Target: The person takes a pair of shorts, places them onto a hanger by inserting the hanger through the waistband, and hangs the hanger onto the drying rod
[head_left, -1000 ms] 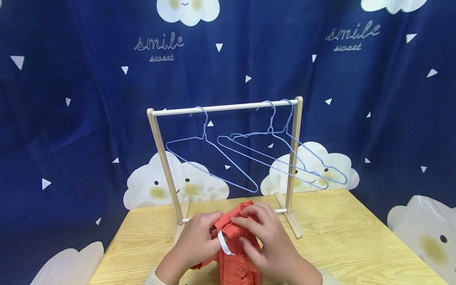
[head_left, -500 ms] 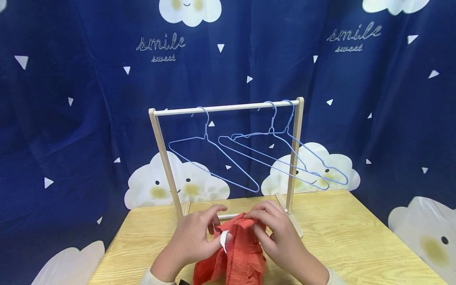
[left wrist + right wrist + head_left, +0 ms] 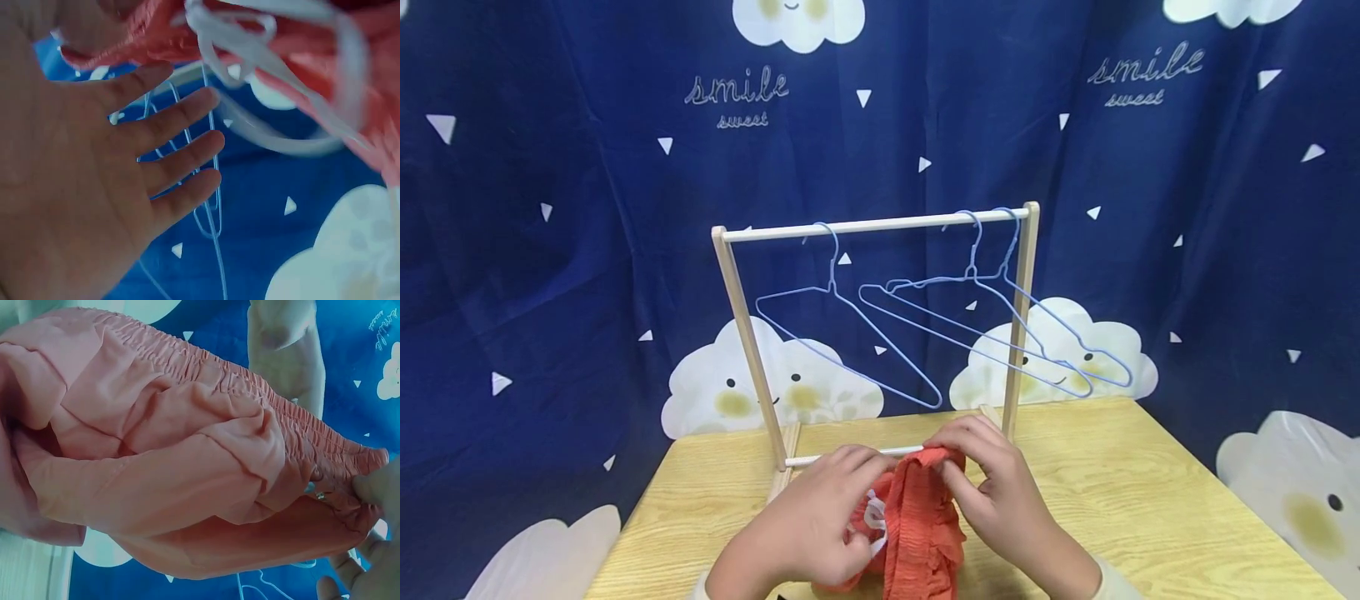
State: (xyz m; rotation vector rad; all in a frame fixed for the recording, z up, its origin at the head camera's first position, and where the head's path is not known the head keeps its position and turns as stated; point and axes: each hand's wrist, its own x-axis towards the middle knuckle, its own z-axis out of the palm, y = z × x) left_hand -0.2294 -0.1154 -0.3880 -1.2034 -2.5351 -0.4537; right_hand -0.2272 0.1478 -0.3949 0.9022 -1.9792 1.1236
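Note:
Small red pants (image 3: 921,521) hang bunched in front of me, showing a gathered elastic waistband (image 3: 250,384) in the right wrist view. My right hand (image 3: 992,475) pinches one end of that waistband between thumb and fingers. On the other side, my left hand (image 3: 816,521) is at the waist opening, its fingers spread and straight in the left wrist view. A white drawstring (image 3: 275,62) loops from the waist beside the left fingers, partly blurred. Whether the left thumb touches the cloth I cannot tell. The lower part of the pants drops out of the head view.
A wooden rack (image 3: 880,225) stands behind the hands on a wood-grain table (image 3: 1112,500). One blue wire hanger (image 3: 887,342) hangs at its left, and two more blue hangers (image 3: 1000,342) overlap at its right. A dark blue curtain (image 3: 880,108) with clouds closes off the back.
The pants have been turned, so the waistband now runs upright at the right hand. My left hand has shifted right over the waist opening, fingers extended toward the cloth.

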